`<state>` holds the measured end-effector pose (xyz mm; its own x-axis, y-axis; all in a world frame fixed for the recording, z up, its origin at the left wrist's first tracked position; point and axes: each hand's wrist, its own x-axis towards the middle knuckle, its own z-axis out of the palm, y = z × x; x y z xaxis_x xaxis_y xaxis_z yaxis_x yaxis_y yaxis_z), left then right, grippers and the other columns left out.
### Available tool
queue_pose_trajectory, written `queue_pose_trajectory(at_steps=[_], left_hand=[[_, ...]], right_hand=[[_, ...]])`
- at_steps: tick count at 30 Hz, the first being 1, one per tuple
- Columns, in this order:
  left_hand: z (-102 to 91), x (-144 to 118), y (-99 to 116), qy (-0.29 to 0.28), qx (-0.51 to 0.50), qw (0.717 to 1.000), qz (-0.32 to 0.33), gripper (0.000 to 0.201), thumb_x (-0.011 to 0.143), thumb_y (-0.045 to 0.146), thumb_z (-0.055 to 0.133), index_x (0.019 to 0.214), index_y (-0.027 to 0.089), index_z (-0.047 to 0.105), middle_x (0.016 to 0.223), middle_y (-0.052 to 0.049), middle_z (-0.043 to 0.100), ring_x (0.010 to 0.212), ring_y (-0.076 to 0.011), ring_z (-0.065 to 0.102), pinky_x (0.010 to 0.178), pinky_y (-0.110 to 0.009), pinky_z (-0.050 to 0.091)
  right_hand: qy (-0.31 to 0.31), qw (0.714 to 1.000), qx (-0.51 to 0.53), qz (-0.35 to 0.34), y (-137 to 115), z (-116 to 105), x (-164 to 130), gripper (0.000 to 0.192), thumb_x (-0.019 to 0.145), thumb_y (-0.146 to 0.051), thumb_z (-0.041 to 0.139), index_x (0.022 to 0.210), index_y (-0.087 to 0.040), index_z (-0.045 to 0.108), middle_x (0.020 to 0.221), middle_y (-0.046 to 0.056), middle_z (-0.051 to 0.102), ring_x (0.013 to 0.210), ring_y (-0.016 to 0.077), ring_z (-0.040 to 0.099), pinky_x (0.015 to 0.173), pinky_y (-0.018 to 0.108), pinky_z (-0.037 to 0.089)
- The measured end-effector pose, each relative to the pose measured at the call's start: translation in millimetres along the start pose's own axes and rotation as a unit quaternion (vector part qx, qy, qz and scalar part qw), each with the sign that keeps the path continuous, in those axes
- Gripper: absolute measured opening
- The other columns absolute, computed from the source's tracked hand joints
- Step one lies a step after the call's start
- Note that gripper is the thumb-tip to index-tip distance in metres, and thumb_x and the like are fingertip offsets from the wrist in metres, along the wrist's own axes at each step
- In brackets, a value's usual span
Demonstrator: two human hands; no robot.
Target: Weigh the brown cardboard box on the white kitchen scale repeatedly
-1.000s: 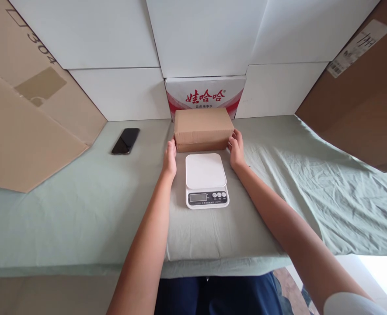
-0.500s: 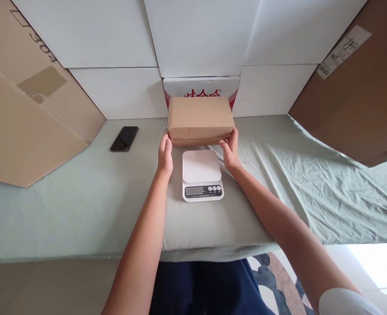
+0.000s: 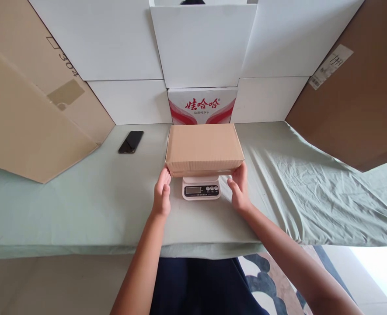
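Observation:
A closed brown cardboard box (image 3: 204, 144) is held level between my two hands, over the white kitchen scale (image 3: 201, 196). My left hand (image 3: 162, 192) grips its near left corner, and my right hand (image 3: 240, 188) grips the near right corner. The box hides most of the weighing plate. Only the plate's front edge and the panel with its display and round buttons show below it. Whether the underside touches the plate I cannot tell. No digits are readable on the display.
A black phone (image 3: 131, 142) lies on the green cloth (image 3: 108, 210) to the left. Behind the box stands a white carton with red lettering (image 3: 202, 105). White panels (image 3: 203, 48) form the back. Large cardboard sheets flank both sides (image 3: 45, 113).
Both hands have brought the cardboard box nearer to me, from behind the scale to over its plate. The red lettering on the carton is now uncovered. The camera view has shifted slightly.

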<state>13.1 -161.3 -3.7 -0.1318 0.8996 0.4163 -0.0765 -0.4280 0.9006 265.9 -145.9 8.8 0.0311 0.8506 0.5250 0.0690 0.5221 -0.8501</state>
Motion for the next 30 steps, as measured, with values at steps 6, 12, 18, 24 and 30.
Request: queue_pose_trajectory(at_steps=[6, 12, 18, 24, 30], left_hand=[[-4.3, -12.5, -2.1, 0.011, 0.001, 1.0, -0.022, 0.088, 0.086, 0.079, 0.05, 0.153, 0.022, 0.05, 0.161, -0.017, 0.049, 0.153, -0.0365, 0.041, 0.127, -0.053, 0.031], [-1.4, -10.2, 0.8, 0.013, 0.001, 0.999, -0.039, 0.088, 0.085, 0.081, 0.049, 0.153, 0.024, 0.049, 0.163, -0.015, 0.046, 0.154, -0.0355, 0.039, 0.128, -0.051, 0.03], [-0.1, -8.6, 2.3, 0.005, -0.002, 1.0, -0.029, 0.085, 0.088, 0.079, 0.047, 0.155, 0.026, 0.047, 0.164, -0.014, 0.045, 0.155, -0.0353, 0.037, 0.127, -0.051, 0.031], [-1.4, -7.5, 3.1, 0.004, -0.007, 0.999, -0.034, 0.084, 0.087, 0.078, 0.049, 0.154, 0.026, 0.049, 0.164, -0.014, 0.045, 0.155, -0.0359, 0.037, 0.128, -0.052, 0.03], [-1.7, -7.1, 2.2, 0.0, -0.004, 1.0, -0.028, 0.084, 0.089, 0.077, 0.048, 0.155, 0.026, 0.047, 0.165, -0.013, 0.045, 0.156, -0.0338, 0.036, 0.129, -0.05, 0.029]], right_hand=[[-0.002, 1.0, 0.013, 0.017, -1.0, 0.4, 3.5, 0.061, 0.093, -0.052, 0.055, 0.149, -0.035, 0.038, 0.149, 0.008, 0.047, 0.136, 0.0303, 0.048, 0.114, 0.053, 0.045], [0.008, 0.999, -0.018, 0.033, -4.7, -0.1, 4.6, 0.055, 0.092, -0.055, 0.055, 0.142, -0.034, 0.046, 0.14, 0.009, 0.051, 0.126, 0.0307, 0.052, 0.11, 0.054, 0.048], [0.01, 0.999, -0.018, 0.033, -4.3, -0.4, 5.2, 0.05, 0.091, -0.051, 0.056, 0.137, -0.034, 0.048, 0.128, 0.008, 0.054, 0.115, 0.0284, 0.054, 0.106, 0.052, 0.05], [0.007, 1.0, -0.004, 0.027, -6.5, 0.1, 6.5, 0.051, 0.092, -0.05, 0.056, 0.139, -0.035, 0.046, 0.136, 0.008, 0.051, 0.121, 0.0285, 0.052, 0.105, 0.051, 0.049], [0.012, 0.999, -0.014, 0.036, -4.1, -1.2, 6.4, 0.052, 0.091, -0.052, 0.056, 0.139, -0.034, 0.045, 0.135, 0.008, 0.051, 0.121, 0.0291, 0.052, 0.105, 0.052, 0.05]])
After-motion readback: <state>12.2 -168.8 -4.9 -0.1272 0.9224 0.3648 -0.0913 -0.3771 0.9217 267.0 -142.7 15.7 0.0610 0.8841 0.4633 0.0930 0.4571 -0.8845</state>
